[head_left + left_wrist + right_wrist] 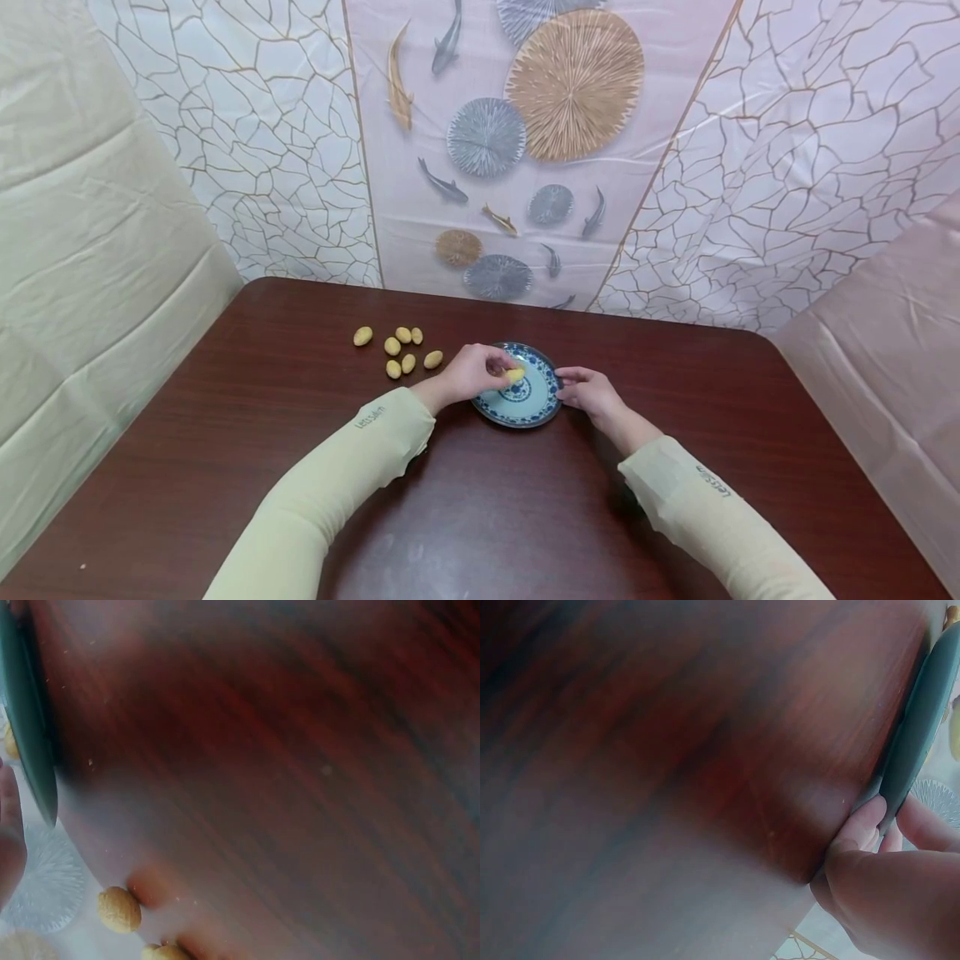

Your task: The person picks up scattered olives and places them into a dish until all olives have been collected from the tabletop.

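A round plate (536, 404) with a blue floral border rests on the dark red table. Over its middle, my left hand (477, 371) pinches a small yellow oval piece (515, 375) between thumb and fingers. My right hand (592, 394) grips the plate's right rim. In the right wrist view, fingers (862, 821) lie along the underside of the plate's dark edge (919, 720). Only a sliver of the left hand (9, 832) shows in the left wrist view, beside the plate's rim (30, 727).
Several more yellow ovals (392, 346) lie scattered on the table left of the plate. One oval (118, 909) shows a rough, wrinkled surface in the left wrist view. Patterned cloth (487, 242) hangs behind the table's far edge.
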`<state>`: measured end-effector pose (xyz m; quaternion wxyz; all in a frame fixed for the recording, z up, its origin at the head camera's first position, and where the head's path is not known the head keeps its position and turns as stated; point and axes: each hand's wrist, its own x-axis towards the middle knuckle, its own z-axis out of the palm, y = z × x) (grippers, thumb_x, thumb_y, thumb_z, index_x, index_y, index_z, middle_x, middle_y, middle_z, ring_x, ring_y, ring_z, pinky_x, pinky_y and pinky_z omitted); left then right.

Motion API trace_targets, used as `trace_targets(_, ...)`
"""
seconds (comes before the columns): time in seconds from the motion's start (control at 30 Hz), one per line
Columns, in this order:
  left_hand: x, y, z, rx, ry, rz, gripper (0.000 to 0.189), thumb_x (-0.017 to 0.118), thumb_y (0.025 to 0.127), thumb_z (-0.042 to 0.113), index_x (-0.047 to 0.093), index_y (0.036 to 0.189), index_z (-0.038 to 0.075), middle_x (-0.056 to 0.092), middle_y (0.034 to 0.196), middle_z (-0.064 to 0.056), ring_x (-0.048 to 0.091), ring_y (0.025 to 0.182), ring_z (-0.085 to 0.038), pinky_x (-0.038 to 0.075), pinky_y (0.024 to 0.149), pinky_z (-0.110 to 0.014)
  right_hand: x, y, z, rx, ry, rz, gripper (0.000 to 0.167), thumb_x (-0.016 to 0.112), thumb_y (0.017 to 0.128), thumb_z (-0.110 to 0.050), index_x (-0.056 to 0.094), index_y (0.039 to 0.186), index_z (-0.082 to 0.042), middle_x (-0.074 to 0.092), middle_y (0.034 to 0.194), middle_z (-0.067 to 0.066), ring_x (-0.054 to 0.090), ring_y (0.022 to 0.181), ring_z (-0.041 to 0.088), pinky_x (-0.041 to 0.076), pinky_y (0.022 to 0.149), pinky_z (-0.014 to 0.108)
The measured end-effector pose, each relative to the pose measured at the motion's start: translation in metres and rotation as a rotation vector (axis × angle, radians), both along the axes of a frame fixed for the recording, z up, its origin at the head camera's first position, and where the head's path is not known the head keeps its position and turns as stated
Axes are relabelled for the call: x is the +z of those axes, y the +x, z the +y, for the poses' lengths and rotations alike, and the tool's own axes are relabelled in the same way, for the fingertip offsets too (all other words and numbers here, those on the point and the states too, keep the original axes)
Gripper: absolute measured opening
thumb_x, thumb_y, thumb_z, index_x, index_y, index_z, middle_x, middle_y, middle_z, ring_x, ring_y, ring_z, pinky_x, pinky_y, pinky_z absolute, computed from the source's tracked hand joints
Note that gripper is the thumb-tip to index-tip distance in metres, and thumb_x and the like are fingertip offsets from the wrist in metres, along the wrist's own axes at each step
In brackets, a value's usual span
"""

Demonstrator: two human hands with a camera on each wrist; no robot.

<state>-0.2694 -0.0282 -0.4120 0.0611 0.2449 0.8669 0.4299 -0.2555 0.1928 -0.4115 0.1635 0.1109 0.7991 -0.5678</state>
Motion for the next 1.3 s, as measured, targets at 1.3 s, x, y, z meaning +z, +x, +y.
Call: trace_targets(1.3,0.014,-0.009,-0.040,0.123,0.022,-0.018,0.024,0.071,0.083,0.016,0.068,0.104,0.006,0.068,0.104,-0.008,0.062,0.097,-0.021,0.049,0.087,-0.034,0.001,0.001,-0.001,0.008,0.005,-0.005,0.043,0.055,0.088,0.004,0.050,0.131,0.002,0.052,0.110,0.011,0.053,0.090,0.014,0.051,0.078,0.022)
